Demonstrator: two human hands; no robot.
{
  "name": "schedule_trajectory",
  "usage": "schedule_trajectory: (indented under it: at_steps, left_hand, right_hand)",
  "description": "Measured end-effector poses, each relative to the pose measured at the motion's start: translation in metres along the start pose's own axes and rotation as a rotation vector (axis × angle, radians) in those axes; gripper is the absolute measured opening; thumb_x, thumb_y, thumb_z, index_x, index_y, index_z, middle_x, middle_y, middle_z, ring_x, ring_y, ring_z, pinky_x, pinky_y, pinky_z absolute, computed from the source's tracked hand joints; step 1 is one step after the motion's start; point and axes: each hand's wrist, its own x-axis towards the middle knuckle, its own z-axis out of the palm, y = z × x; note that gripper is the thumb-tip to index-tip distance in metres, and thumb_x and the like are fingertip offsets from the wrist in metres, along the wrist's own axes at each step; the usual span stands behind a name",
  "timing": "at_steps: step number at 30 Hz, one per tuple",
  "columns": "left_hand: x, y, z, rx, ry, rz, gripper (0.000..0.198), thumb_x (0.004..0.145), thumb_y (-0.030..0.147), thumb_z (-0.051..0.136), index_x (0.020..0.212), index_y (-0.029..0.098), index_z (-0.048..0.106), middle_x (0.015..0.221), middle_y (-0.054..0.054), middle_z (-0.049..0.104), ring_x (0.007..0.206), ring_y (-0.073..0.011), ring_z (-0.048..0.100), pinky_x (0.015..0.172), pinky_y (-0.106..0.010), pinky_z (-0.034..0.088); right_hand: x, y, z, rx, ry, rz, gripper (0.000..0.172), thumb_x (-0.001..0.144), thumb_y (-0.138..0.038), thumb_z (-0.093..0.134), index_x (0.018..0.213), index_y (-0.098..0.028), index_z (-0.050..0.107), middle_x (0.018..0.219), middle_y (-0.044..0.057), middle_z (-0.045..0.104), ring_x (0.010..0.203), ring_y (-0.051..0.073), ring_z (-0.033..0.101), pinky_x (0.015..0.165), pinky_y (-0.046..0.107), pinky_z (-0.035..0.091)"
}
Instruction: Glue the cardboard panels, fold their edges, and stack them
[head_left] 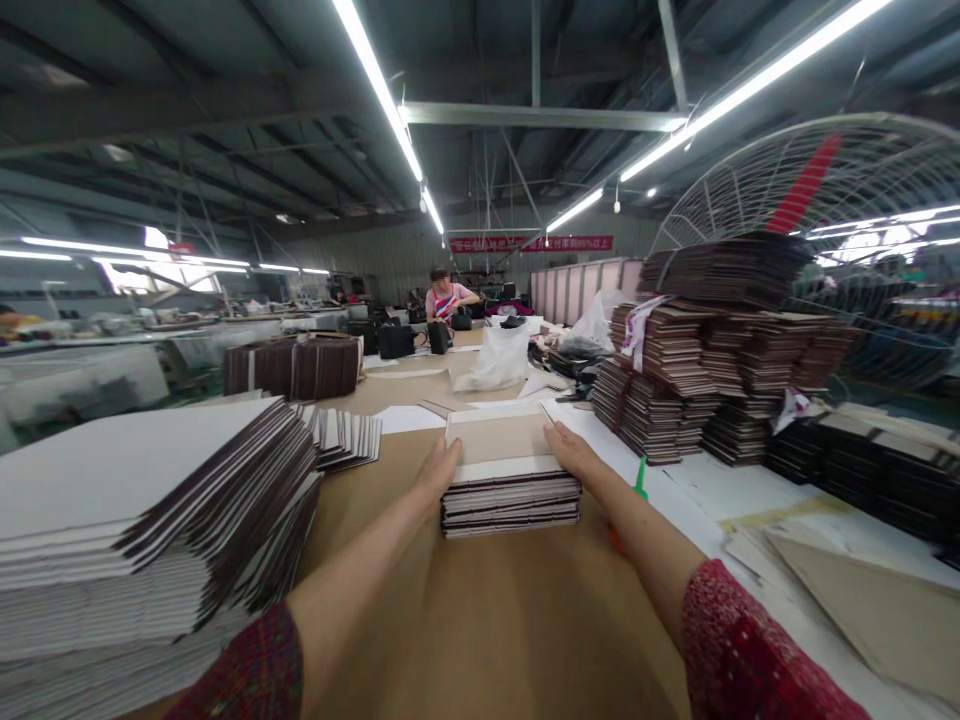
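Observation:
A small stack of flat folded cardboard pieces [510,490] lies on the brown table [487,620] in front of me. My left hand [441,465] presses flat against the stack's left side, fingers stretched forward. My right hand [568,450] lies flat against its right side, fingers extended too. Both hands bracket the stack between them. The top piece shows a tan panel with white edges; the sides below are dark brown and white layers.
A tall slanting pile of flat cardboard [150,520] fills the left. Dark brown stacks [697,370] rise at the right, with a green-handled tool [640,480] near my right forearm. A plastic bag [499,360] and a seated person [446,298] are farther back. A large fan [840,190] stands at the right.

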Motion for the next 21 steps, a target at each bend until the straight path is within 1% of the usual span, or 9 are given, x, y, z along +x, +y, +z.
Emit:
schedule_trajectory:
  at_steps: [5, 9, 11, 14, 16, 18, 19, 20, 21]
  left_hand:
    - [0.002, -0.004, 0.001, 0.055, -0.013, -0.002, 0.034, 0.092, 0.04, 0.055, 0.118, 0.017, 0.057, 0.116, -0.008, 0.061, 0.101, -0.0224, 0.061, 0.088, -0.046, 0.05]
    - [-0.001, -0.003, 0.0, 0.088, -0.011, 0.02, 0.033, 0.092, 0.039, 0.055, 0.118, 0.017, 0.056, 0.115, -0.008, 0.061, 0.097, -0.021, 0.062, 0.085, -0.043, 0.052]
    - [-0.004, 0.0, -0.001, 0.122, 0.029, 0.012, 0.035, 0.092, 0.039, 0.056, 0.119, 0.017, 0.056, 0.117, -0.008, 0.061, 0.099, -0.0218, 0.061, 0.086, -0.045, 0.052]
    - [-0.011, 0.009, -0.003, 0.187, 0.16, 0.004, 0.04, 0.091, 0.04, 0.056, 0.125, 0.019, 0.052, 0.13, -0.01, 0.053, 0.114, -0.0267, 0.054, 0.095, -0.051, 0.046]
    - [-0.026, 0.016, -0.006, 0.226, 0.238, 0.037, 0.044, 0.091, 0.039, 0.057, 0.13, 0.02, 0.049, 0.139, -0.011, 0.045, 0.124, -0.0303, 0.046, 0.102, -0.056, 0.038]
    - [-0.055, 0.02, -0.012, 0.261, 0.269, 0.108, 0.047, 0.09, 0.036, 0.058, 0.132, 0.02, 0.046, 0.144, -0.011, 0.039, 0.13, -0.0329, 0.039, 0.105, -0.059, 0.032]
    - [-0.075, 0.019, -0.016, 0.28, 0.266, 0.154, 0.047, 0.09, 0.035, 0.058, 0.133, 0.02, 0.044, 0.145, -0.011, 0.037, 0.132, -0.0334, 0.036, 0.107, -0.06, 0.03]
    - [-0.097, 0.017, -0.02, 0.3, 0.244, 0.207, 0.048, 0.09, 0.032, 0.057, 0.134, 0.018, 0.043, 0.145, -0.012, 0.037, 0.133, -0.0332, 0.033, 0.108, -0.059, 0.028]
    - [-0.121, 0.013, -0.025, 0.322, 0.201, 0.266, 0.048, 0.09, 0.029, 0.054, 0.134, 0.016, 0.042, 0.143, -0.013, 0.039, 0.134, -0.031, 0.033, 0.11, -0.055, 0.028]
  right_hand:
    - [0.0, -0.002, 0.005, -0.057, -0.008, -0.004, 0.032, 0.094, -0.036, 0.056, 0.12, -0.017, 0.057, 0.12, 0.009, 0.059, 0.102, 0.023, 0.06, 0.086, 0.044, 0.052]
    - [-0.007, -0.009, 0.004, -0.13, 0.005, 0.0, 0.032, 0.094, -0.036, 0.057, 0.12, -0.017, 0.057, 0.119, 0.009, 0.059, 0.1, 0.022, 0.061, 0.086, 0.044, 0.052]
    - [-0.016, -0.016, -0.001, -0.166, 0.027, -0.006, 0.032, 0.094, -0.037, 0.056, 0.12, -0.017, 0.057, 0.118, 0.009, 0.059, 0.1, 0.022, 0.061, 0.086, 0.044, 0.051]
    - [-0.037, -0.033, -0.016, -0.21, 0.083, -0.075, 0.037, 0.095, -0.039, 0.053, 0.125, -0.017, 0.053, 0.125, 0.01, 0.056, 0.109, 0.025, 0.057, 0.093, 0.049, 0.046]
    - [-0.06, -0.051, -0.029, -0.221, 0.106, -0.187, 0.041, 0.097, -0.037, 0.048, 0.132, -0.015, 0.047, 0.136, 0.014, 0.048, 0.123, 0.028, 0.047, 0.101, 0.05, 0.038]
    - [-0.092, -0.071, -0.041, -0.21, 0.079, -0.33, 0.041, 0.098, -0.032, 0.043, 0.135, -0.013, 0.044, 0.142, 0.016, 0.042, 0.132, 0.028, 0.036, 0.108, 0.045, 0.03]
    - [-0.112, -0.079, -0.045, -0.197, 0.04, -0.403, 0.039, 0.097, -0.029, 0.042, 0.132, -0.013, 0.047, 0.139, 0.017, 0.045, 0.132, 0.027, 0.037, 0.108, 0.041, 0.03]
    - [-0.134, -0.084, -0.048, -0.179, -0.011, -0.466, 0.033, 0.095, -0.026, 0.042, 0.123, -0.014, 0.055, 0.132, 0.015, 0.053, 0.125, 0.026, 0.044, 0.105, 0.039, 0.033]
    - [-0.157, -0.086, -0.049, -0.16, -0.081, -0.53, 0.025, 0.094, -0.025, 0.043, 0.107, -0.018, 0.063, 0.117, 0.012, 0.062, 0.111, 0.025, 0.055, 0.097, 0.036, 0.041]
